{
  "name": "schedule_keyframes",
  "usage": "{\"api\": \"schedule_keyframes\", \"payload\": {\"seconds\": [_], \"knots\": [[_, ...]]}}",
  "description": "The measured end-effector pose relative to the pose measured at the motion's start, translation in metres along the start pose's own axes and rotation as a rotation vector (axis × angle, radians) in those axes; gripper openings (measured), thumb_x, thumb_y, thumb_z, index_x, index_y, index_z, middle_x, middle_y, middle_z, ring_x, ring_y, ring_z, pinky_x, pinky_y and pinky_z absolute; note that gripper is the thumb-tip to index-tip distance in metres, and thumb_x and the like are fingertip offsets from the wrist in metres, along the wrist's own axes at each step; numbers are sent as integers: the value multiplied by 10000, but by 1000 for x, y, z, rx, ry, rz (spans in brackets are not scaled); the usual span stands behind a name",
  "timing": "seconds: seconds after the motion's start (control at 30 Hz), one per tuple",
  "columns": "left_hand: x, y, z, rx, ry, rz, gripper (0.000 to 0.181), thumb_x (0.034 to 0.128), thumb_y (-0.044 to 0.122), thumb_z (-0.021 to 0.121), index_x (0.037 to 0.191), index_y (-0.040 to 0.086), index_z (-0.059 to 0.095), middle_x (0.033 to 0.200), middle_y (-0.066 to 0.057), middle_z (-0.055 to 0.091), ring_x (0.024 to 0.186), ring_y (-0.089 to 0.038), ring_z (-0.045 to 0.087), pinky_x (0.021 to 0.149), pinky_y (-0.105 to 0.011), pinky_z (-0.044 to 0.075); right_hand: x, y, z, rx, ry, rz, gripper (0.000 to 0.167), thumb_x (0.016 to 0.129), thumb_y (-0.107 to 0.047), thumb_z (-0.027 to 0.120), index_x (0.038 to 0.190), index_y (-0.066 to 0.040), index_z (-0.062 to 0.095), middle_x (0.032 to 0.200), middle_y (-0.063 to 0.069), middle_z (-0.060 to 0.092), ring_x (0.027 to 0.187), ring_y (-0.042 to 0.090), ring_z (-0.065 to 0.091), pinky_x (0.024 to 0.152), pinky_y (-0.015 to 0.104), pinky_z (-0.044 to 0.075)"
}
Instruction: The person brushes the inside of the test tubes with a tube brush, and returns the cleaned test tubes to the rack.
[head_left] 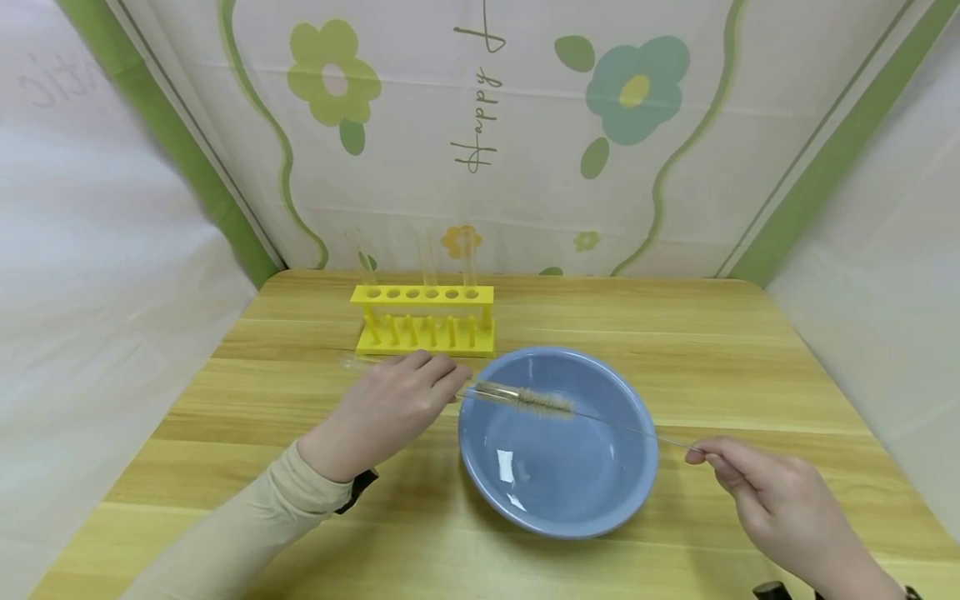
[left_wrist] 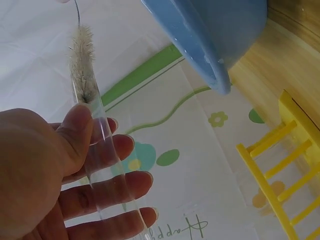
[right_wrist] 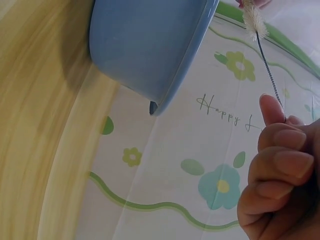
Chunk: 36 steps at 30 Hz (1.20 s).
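My left hand (head_left: 393,408) grips a clear glass test tube (left_wrist: 104,132), its thumb pressing the tube against the fingers. The tube's closed end sticks out left of the hand, and its mouth points right over the blue basin (head_left: 558,496). A test tube brush (head_left: 546,405) with pale bristles is partly inside the mouth; the rest of the bristles stay outside. My right hand (head_left: 780,504), to the right of the basin, pinches the brush's thin twisted wire handle (right_wrist: 269,72) between thumb and index finger, the other fingers curled. Tube and brush are held above the basin.
Behind the left hand stands a yellow test tube rack (head_left: 423,295) with three clear tubes upright in it, one being this test tube (head_left: 469,260). All of it rests on a wooden table (head_left: 720,367). A flower-printed curtain (head_left: 525,200) hangs behind.
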<state>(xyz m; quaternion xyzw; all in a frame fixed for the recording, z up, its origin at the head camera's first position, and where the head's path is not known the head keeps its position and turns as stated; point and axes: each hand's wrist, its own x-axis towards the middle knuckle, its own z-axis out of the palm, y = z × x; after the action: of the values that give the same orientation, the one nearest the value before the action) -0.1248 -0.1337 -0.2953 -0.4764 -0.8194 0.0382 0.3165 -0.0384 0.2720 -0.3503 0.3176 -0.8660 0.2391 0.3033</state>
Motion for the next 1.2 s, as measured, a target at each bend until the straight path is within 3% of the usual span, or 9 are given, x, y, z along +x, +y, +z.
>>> {"api": "schedule_keyframes", "payload": {"seconds": [0.27,0.57,0.87,1.2], "knots": [[2,2,0,20,9,4,221,869,-36,702,1074,42,683,911,-53,665,761,-218,663,571,-288,563,4,-4,0,6,-8,-5,439,1067,-380,367,1000,-99,697,899,-78,717,780,-64,621,681,112,503],[3,5,1,39,11,6,206,868,-24,713,1060,42,680,883,-47,655,717,-205,645,552,-273,548,6,-7,3,2,-13,-6,449,1069,-379,358,981,-95,695,882,-70,716,724,-44,618,640,127,503],[7,7,2,68,37,17,152,859,-21,712,993,41,677,831,-35,634,668,-188,614,528,-260,527,7,-8,10,3,-10,-16,438,1073,-370,362,996,-104,701,897,-84,723,795,-29,654,685,129,520],[9,10,1,64,16,9,137,870,-5,714,996,43,689,834,-39,642,690,-198,628,558,-268,540,9,-9,14,7,-7,-29,426,1077,-350,373,1000,-94,705,889,-80,725,773,10,670,681,140,526]]}}
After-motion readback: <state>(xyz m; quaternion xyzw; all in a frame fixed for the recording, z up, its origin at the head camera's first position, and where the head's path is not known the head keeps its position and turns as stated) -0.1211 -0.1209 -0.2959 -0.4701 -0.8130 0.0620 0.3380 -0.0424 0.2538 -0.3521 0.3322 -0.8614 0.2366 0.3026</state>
